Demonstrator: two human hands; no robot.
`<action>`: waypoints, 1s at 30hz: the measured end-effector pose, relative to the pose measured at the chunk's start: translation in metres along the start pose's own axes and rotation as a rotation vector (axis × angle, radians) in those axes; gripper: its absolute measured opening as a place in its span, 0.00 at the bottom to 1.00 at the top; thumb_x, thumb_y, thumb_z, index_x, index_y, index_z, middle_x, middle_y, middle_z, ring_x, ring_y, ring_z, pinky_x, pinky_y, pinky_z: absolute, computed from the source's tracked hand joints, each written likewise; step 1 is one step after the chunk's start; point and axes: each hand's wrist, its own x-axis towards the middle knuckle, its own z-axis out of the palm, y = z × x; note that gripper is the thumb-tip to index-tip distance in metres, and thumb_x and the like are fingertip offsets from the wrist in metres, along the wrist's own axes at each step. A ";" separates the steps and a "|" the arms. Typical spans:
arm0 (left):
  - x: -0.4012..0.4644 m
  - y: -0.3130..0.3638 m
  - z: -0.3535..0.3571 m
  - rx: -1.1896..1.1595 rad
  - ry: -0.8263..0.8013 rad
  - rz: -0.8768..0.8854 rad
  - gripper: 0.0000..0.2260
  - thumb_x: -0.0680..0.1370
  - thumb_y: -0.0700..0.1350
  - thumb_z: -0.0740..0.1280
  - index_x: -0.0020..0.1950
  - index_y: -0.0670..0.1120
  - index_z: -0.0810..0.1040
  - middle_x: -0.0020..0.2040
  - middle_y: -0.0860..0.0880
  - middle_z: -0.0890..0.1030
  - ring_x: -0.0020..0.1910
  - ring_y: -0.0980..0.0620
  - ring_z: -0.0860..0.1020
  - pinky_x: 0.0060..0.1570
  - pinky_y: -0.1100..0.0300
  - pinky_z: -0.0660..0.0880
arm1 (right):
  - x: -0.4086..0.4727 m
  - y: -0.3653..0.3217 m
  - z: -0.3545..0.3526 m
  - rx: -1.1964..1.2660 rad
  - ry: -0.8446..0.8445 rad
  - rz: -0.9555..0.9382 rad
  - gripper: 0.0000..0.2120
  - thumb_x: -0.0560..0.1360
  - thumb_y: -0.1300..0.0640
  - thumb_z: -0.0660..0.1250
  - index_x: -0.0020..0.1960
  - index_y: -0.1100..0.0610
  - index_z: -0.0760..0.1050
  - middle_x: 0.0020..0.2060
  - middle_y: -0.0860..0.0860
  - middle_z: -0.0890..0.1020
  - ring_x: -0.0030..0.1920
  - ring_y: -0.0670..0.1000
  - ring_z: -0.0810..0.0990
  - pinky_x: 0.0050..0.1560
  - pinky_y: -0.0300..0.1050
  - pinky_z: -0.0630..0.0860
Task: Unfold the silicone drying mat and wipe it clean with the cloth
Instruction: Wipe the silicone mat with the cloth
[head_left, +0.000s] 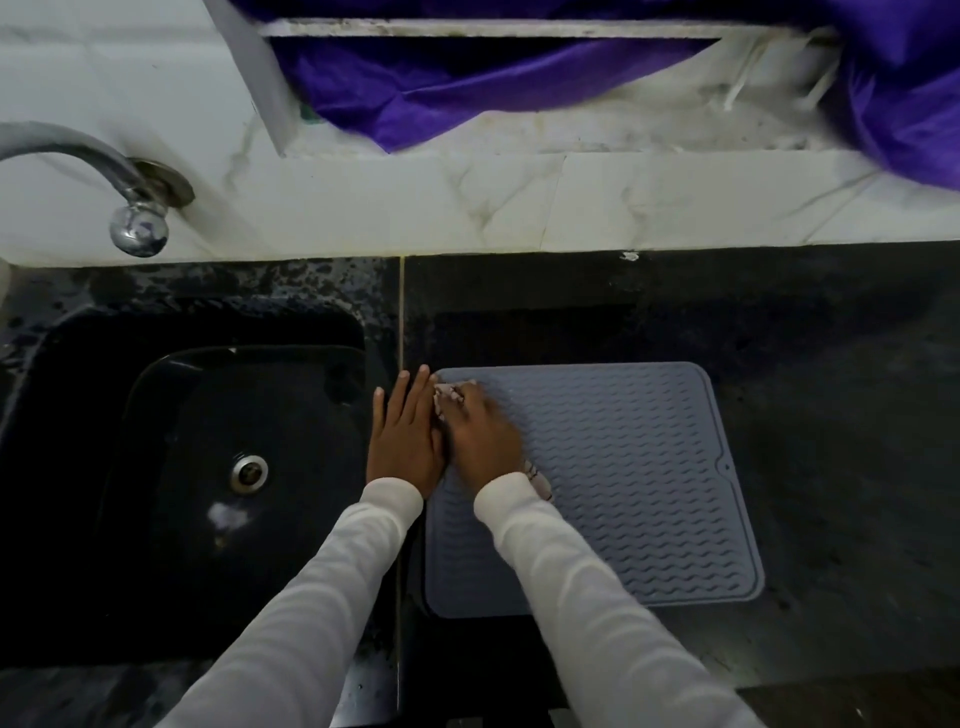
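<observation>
The grey silicone drying mat (623, 483) lies flat and fully spread on the dark counter, its wavy ribs facing up. My right hand (483, 436) presses a pale patterned cloth (451, 397) onto the mat's far left corner; the cloth peeks out past the fingers and again by the wrist. How the fingers lie on the cloth is not plain. My left hand (402, 436) rests flat with straight fingers at the mat's left edge, side by side with the right hand.
A black sink (156, 395) with a metal drain (249, 472) sits just left of the mat. A chrome tap (130, 202) juts from the white tiled wall. Purple fabric (467, 88) hangs in the window recess behind. Dark counter (831, 364) extends to the right.
</observation>
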 end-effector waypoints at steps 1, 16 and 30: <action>0.000 0.000 0.001 0.005 -0.003 -0.004 0.29 0.77 0.49 0.47 0.79 0.47 0.56 0.80 0.50 0.55 0.79 0.49 0.50 0.77 0.45 0.44 | 0.000 0.005 -0.002 -0.039 -0.010 -0.039 0.24 0.77 0.57 0.64 0.73 0.53 0.65 0.71 0.57 0.67 0.66 0.60 0.71 0.55 0.56 0.76; 0.000 0.005 0.000 -0.023 0.012 -0.019 0.30 0.76 0.48 0.48 0.79 0.47 0.56 0.80 0.50 0.55 0.79 0.49 0.51 0.76 0.41 0.46 | -0.039 0.165 -0.058 -0.045 -0.002 0.232 0.19 0.81 0.53 0.58 0.71 0.42 0.65 0.73 0.43 0.65 0.68 0.54 0.67 0.60 0.60 0.73; 0.000 0.005 0.003 -0.020 0.029 -0.037 0.29 0.77 0.48 0.49 0.79 0.48 0.55 0.80 0.50 0.55 0.79 0.50 0.50 0.76 0.41 0.45 | -0.058 0.241 -0.099 0.071 0.244 0.535 0.13 0.79 0.49 0.59 0.62 0.44 0.72 0.64 0.49 0.73 0.60 0.60 0.73 0.55 0.60 0.74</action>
